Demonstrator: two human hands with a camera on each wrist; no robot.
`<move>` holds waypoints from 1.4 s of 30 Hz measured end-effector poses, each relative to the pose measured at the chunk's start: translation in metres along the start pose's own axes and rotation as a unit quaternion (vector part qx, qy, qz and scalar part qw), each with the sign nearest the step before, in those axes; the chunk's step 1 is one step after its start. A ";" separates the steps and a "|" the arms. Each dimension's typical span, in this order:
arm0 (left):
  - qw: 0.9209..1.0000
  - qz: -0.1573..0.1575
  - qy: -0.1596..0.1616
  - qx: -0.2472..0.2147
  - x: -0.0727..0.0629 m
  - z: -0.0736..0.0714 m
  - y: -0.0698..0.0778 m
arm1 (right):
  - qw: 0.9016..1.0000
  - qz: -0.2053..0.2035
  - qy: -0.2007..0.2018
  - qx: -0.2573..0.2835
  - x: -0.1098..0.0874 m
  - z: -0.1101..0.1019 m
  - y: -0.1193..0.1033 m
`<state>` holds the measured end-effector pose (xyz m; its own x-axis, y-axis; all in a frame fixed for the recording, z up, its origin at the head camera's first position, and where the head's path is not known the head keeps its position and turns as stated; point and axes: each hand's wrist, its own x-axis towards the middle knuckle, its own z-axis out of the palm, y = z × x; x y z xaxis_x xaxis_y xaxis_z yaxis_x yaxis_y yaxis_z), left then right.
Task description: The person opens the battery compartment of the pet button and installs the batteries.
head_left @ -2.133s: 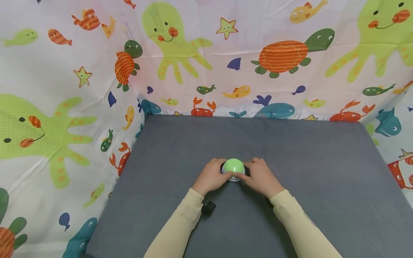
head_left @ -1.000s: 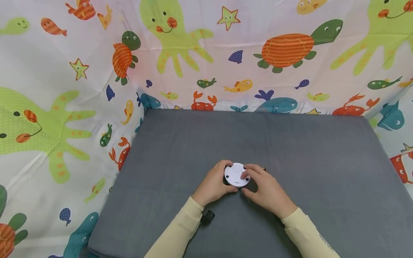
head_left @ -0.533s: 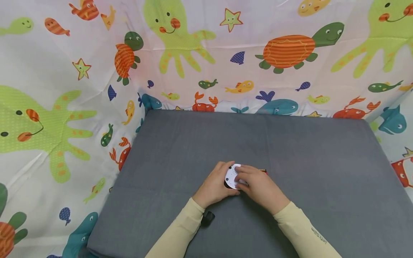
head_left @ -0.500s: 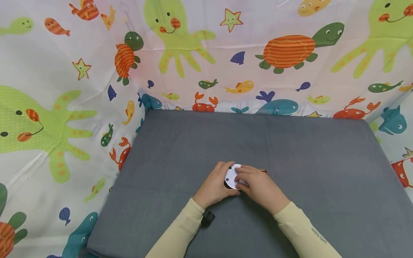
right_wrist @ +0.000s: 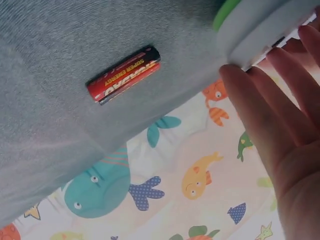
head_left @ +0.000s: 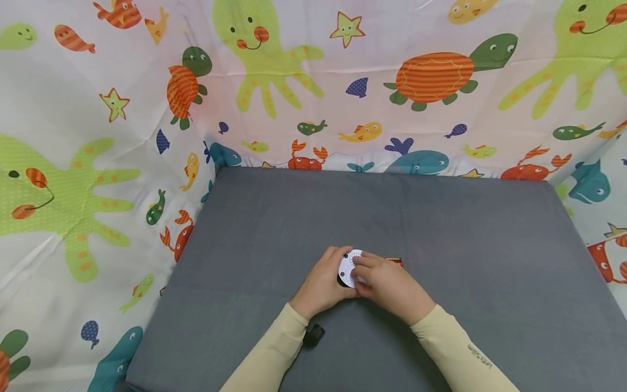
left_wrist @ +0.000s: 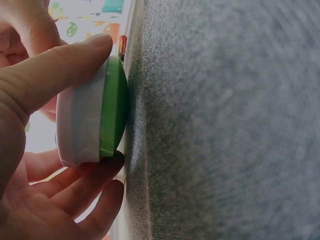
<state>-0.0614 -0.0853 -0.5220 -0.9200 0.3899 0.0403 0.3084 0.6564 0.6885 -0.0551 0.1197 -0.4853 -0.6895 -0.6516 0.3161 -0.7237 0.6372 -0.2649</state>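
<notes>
A round push button lies dome down between both hands, its white underside (head_left: 345, 268) with small holes and dark feet facing up in the head view. My left hand (head_left: 323, 284) grips it by the rim, thumb on the near side and fingers round the far side. In the left wrist view its green dome (left_wrist: 115, 107) is right at the cloth. My right hand (head_left: 392, 286) has its fingers curled over the right part of the underside, hiding it. Beyond that hand lies a red and black battery (head_left: 394, 262), its print readable in the right wrist view.
A grey cloth-covered table (head_left: 274, 218) spreads around the hands. Behind and to the left hangs a white curtain (head_left: 294, 32) printed with sea animals. A small black camera (head_left: 313, 335) sits at the left wrist.
The button has been turned over from green dome up to white underside up. My right hand has shifted left across the underside, and more of the battery shows beyond it.
</notes>
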 end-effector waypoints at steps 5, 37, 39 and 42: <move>1.000 -0.002 0.003 -0.008 0.000 -0.002 0.002 | 0.999 -0.020 0.027 -0.031 -0.001 0.006 0.000; 1.000 0.002 -0.001 -0.010 0.001 -0.004 -0.004 | 0.991 -0.025 0.128 -0.020 -0.009 0.023 -0.013; 1.000 0.002 -0.002 -0.010 0.001 -0.004 -0.004 | 0.991 -0.025 0.133 -0.019 -0.009 0.024 -0.015; 1.000 0.006 -0.003 -0.007 0.002 -0.004 -0.004 | 0.992 -0.011 0.122 -0.009 -0.009 0.024 -0.017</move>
<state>-0.0651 -0.0901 -0.5221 -0.9147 0.4019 0.0432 0.3157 0.6434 0.6974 -0.0375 0.1048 -0.5052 -0.6444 -0.5473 0.5340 -0.7365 0.6322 -0.2407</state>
